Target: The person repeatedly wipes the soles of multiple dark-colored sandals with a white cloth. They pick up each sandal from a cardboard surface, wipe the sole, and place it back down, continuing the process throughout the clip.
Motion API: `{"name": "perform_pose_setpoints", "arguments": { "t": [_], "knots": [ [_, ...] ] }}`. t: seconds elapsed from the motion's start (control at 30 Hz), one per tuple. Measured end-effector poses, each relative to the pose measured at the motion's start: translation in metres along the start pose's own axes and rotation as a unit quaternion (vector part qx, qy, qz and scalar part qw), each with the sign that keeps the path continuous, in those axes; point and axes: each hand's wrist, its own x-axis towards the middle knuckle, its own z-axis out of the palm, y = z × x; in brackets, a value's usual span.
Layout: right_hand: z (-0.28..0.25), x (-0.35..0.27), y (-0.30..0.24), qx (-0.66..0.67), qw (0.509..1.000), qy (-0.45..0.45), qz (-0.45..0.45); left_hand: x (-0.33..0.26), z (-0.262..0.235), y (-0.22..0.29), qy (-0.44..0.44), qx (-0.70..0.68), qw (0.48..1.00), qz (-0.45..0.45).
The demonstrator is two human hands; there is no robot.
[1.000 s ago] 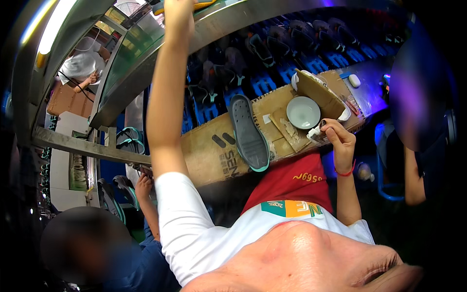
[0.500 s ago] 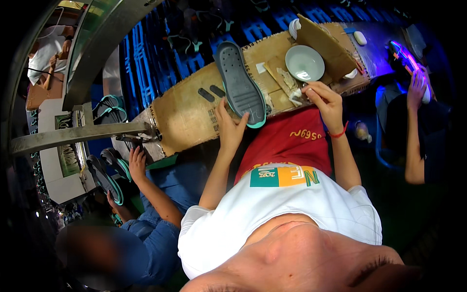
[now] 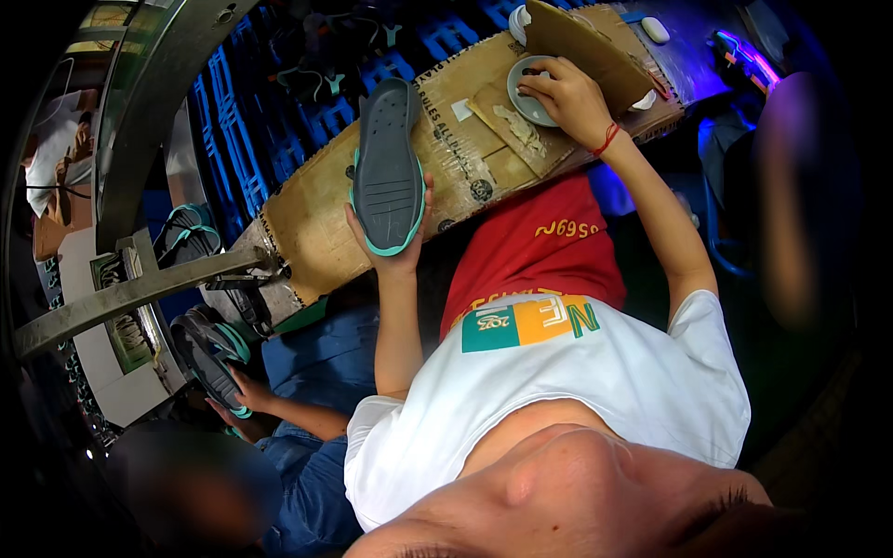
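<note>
My left hand (image 3: 400,266) is closed round the heel end of a dark grey shoe sole (image 3: 389,163) with a teal rim, thumb on one side and fingers on the other. The sole's face, with small holes toward its far end and grooves nearer the heel, is turned up over the cardboard. My right hand (image 3: 569,96) reaches into a pale round bowl (image 3: 532,111), its fingers bent together. Something small and dark shows by the fingertips; its kind cannot be made out. Whitish dried residue (image 3: 521,128) lies on the cardboard near the bowl.
Brown cardboard (image 3: 312,219) covers the bench, with an upright cardboard flap (image 3: 591,46) behind the bowl. A metal bar (image 3: 139,288) crosses at left. A co-worker's hands hold a sole (image 3: 209,367) there. A blurred person sits at right, near a glowing purple-lit item (image 3: 749,60).
My left hand has taken hold of the sole and shifted it left. My right hand has gone from beside the bowl into it. The left co-worker's upper hand has come down to the sole.
</note>
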Motion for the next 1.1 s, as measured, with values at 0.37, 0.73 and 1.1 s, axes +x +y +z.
{"name": "perform_pose_setpoints", "arguments": {
  "t": [0.37,0.73,1.1],
  "knots": [
    [0.007,-0.003,0.007,0.007,1.000,-0.012,-0.009,0.006,0.020,-0.006,-0.104,0.371,0.922,0.035],
    [-0.053,-0.012,-0.028,0.420,0.882,-0.076,0.199,0.011,0.045,-0.016,-0.129,0.550,0.813,0.140],
    [-0.056,-0.012,-0.066,0.209,0.975,0.011,-0.080,0.006,0.054,-0.020,-0.166,0.591,0.773,0.159]
  ]
}}
